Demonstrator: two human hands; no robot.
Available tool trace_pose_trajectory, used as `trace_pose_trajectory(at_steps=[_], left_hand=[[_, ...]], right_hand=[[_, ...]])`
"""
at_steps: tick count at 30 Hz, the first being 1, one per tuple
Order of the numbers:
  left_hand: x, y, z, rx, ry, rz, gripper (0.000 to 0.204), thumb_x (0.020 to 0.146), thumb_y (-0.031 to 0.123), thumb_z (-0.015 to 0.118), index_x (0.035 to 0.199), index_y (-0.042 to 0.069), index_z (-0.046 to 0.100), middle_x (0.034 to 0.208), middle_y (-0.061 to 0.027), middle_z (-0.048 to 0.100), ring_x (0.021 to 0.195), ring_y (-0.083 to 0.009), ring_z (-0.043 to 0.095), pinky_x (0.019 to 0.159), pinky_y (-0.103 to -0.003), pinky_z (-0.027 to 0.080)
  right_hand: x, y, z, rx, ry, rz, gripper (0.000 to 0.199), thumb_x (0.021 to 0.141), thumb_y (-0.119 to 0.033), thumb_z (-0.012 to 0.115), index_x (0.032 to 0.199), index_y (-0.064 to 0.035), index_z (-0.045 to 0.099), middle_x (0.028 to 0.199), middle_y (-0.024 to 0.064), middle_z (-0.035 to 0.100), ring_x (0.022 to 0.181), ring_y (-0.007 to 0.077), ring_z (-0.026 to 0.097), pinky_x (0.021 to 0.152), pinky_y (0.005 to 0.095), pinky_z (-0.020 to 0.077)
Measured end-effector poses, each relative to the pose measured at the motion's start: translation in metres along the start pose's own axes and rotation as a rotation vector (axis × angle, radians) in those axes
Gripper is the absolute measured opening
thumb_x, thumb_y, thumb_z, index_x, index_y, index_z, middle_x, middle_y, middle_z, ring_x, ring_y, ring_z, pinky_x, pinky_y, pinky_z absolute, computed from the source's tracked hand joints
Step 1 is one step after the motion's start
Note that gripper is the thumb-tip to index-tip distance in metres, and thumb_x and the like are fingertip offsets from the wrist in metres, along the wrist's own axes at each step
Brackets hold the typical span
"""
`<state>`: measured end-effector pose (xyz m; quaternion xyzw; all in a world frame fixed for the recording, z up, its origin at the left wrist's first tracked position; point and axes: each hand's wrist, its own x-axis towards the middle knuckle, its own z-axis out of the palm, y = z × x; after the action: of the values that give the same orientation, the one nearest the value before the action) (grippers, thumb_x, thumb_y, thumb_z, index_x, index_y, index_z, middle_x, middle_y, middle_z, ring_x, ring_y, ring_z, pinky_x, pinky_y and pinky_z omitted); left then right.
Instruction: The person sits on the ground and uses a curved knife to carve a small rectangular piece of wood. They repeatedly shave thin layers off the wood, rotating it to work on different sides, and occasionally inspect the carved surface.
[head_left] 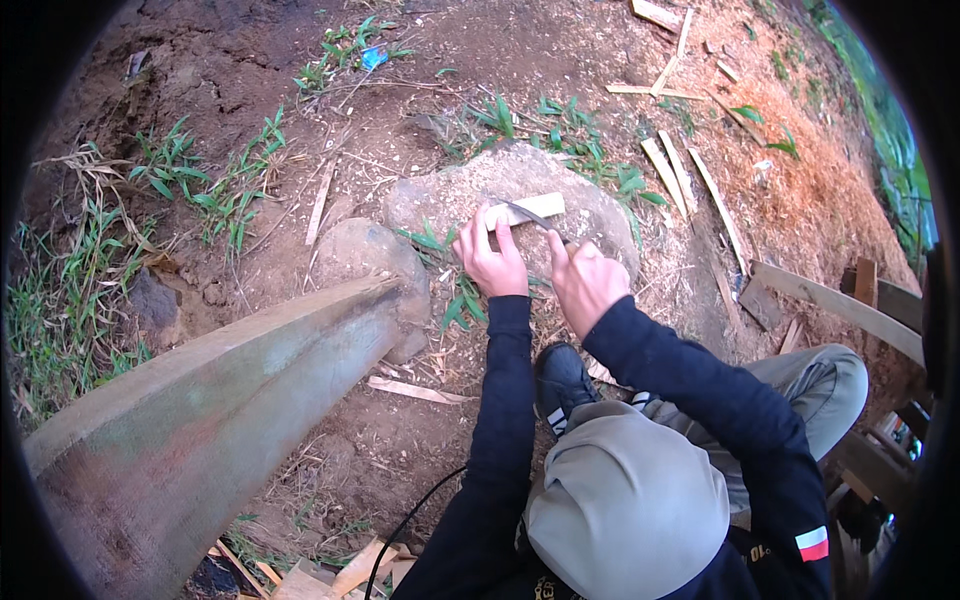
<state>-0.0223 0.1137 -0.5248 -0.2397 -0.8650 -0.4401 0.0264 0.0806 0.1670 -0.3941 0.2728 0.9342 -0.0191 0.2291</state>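
A short pale piece of wood (546,205) lies over the big flat-topped stone (450,195) in front of me. My left hand (492,262) is closed on its left end, thumb on the near side. In my right hand (588,285), fingers wrapped round the handle, is a knife (527,213). Its dark, slim blade slants up and left across the wood, and its tip comes close to my left fingers. Most of the knife handle is hidden in my right hand.
A large wooden beam (230,370) slants in from the lower left, its end against a smaller rounded stone (370,255). Thin wood strips (718,205) and orange shavings (800,195) lie at the right. My shoe (565,380) is just below my hands.
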Motion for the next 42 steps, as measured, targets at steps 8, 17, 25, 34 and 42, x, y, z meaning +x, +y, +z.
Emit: trace_pose_trajectory(at_steps=[8,17,25,34,42], left_hand=[[-0.009,-0.007,0.002,-0.076,-0.015,-0.015,0.028,0.086,0.016,0.065,0.114,0.008,0.067,0.102,-0.0109,0.063,0.087,-0.0231,0.061,0.071,-0.033,0.049],[0.002,0.0,-0.004,-0.119,-0.125,-0.063,0.035,0.087,0.023,0.069,0.117,0.006,0.063,0.105,-0.0101,0.061,0.094,-0.0245,0.06,0.081,-0.036,0.048],[0.019,0.004,-0.029,-0.008,-0.307,0.214,0.044,0.076,0.016,0.079,0.113,0.005,0.06,0.114,-0.0131,0.059,0.103,-0.0301,0.057,0.089,-0.041,0.046],[0.025,0.019,-0.054,-0.436,-0.51,-0.186,0.041,0.086,0.002,0.07,0.122,0.0,0.051,0.109,-0.0137,0.066,0.09,-0.0113,0.065,0.067,-0.023,0.052],[0.028,-0.002,-0.046,-0.29,-0.447,-0.127,0.04,0.082,0.017,0.077,0.114,0.0,0.06,0.088,-0.0161,0.071,0.074,-0.0205,0.069,0.066,-0.033,0.054]], right_hand=[[0.008,0.01,-0.005,-0.011,0.04,-0.023,0.049,0.086,-0.014,0.058,0.134,-0.0036,0.051,0.087,0.0141,0.063,0.066,0.0196,0.066,0.05,0.0345,0.0561],[-0.017,0.082,-0.005,0.58,0.408,0.062,0.039,0.093,-0.014,0.056,0.128,-0.0036,0.045,0.081,0.021,0.063,0.067,0.0392,0.064,0.058,0.047,0.0523],[-0.025,0.057,0.039,0.685,0.354,0.199,0.023,0.092,-0.019,0.057,0.108,-0.0044,0.048,0.077,0.0227,0.063,0.065,0.0437,0.063,0.059,0.0514,0.0505],[-0.026,0.049,0.047,0.828,0.194,0.23,0.038,0.1,-0.036,0.048,0.095,0.0008,0.055,0.065,0.0265,0.061,0.066,0.0444,0.063,0.061,0.0535,0.0496],[-0.002,0.029,0.051,0.796,0.19,0.137,0.035,0.1,-0.034,0.048,0.088,-0.0009,0.052,0.059,0.0254,0.057,0.062,0.0451,0.061,0.059,0.0535,0.0487]])
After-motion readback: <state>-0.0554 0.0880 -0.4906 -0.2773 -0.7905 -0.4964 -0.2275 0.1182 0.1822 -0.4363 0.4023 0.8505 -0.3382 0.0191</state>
